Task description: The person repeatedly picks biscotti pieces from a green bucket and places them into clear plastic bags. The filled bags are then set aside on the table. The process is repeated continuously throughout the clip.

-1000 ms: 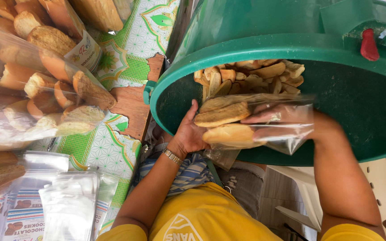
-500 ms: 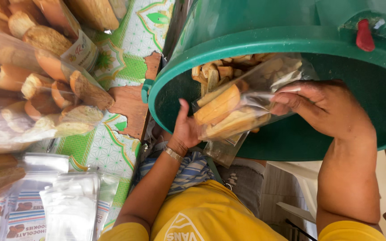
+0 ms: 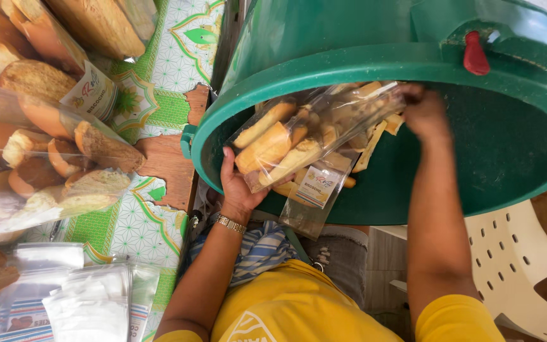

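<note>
— Yellow shirt (image 3: 299, 310) nearest the camera, then what?

— Then the left hand (image 3: 238, 183), a metal watch (image 3: 230, 223) at its wrist. Its fingers (image 3: 228, 166) are curled part-way closed, cupping the lower end of a clear plastic bag (image 3: 311, 142) full of long golden biscuits (image 3: 267, 145). A paper label (image 3: 319, 185) shows through the plastic near the bag's bottom.

— Has anything moved?

— Yes. Half a second ago the right hand gripped the bag near its middle; now the right hand (image 3: 427, 113) has gone deeper into the green tub (image 3: 514, 158), at the bag's open top, among the loose biscuits (image 3: 378, 130). It is blurred, so I cannot tell how far its fingers are spread or whether they hold anything. The bag looks fuller and lies more across the tub's mouth.

— And further off?

— Along the table's left edge, on a green-patterned cloth (image 3: 159, 101), lie filled biscuit bags (image 3: 39, 145); empty bags (image 3: 90, 304) sit at the near corner. A white plastic chair (image 3: 527, 266) stands beside the tub.
</note>
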